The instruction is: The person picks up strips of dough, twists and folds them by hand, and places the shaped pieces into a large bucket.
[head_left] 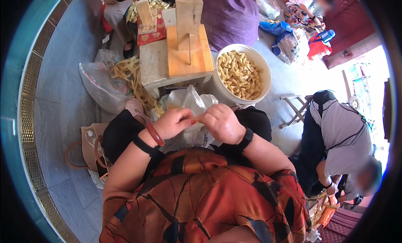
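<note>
My left hand (178, 122) and my right hand (222, 122) meet in front of me above a clear plastic bag (189, 98) on my lap. Pinched between the fingertips of both is a small yellowish strip (196, 120), mostly hidden by the fingers. Long strips of the same colour (130, 77) hang and lie loose to the left of a low table. A white bucket (266, 84) ahead to the right is filled with short knotted yellowish pieces (239, 74).
The low table (154, 65) carries a wooden board with an upright block (188, 25). Behind the bucket is a purple sack (230, 19). A handbag (90, 144) stands at left, a folding stool (293, 111) at right. Other people sit ahead and bend over at right.
</note>
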`<state>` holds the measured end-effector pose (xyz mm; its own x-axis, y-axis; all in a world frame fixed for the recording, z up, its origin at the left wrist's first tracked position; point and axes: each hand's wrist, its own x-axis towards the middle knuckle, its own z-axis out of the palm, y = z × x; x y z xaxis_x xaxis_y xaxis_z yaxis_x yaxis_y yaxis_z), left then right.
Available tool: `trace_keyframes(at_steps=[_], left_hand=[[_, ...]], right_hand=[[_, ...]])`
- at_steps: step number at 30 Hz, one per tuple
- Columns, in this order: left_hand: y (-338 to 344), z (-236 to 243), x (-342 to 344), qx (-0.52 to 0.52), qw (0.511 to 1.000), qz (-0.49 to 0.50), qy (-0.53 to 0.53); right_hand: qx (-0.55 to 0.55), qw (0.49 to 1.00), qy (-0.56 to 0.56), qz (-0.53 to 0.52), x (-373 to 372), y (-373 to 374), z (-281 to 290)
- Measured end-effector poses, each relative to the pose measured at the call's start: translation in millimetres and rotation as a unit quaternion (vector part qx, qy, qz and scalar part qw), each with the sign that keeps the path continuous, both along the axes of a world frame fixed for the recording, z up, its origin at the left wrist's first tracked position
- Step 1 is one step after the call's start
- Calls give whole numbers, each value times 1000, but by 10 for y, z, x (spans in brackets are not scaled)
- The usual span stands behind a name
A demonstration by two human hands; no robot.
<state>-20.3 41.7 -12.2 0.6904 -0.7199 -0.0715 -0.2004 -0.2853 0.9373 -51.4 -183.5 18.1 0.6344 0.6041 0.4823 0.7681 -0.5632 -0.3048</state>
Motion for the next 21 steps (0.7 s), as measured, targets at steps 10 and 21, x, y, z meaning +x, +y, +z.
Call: trace_keyframes(at_steps=[10, 21], left_hand=[[-523, 1685, -190, -361, 924, -64, 111], [-335, 367, -114, -98, 982, 54, -151]], right_hand=[[363, 921, -3, -144, -269, -461, 986], [162, 971, 175, 34, -278, -23, 96]])
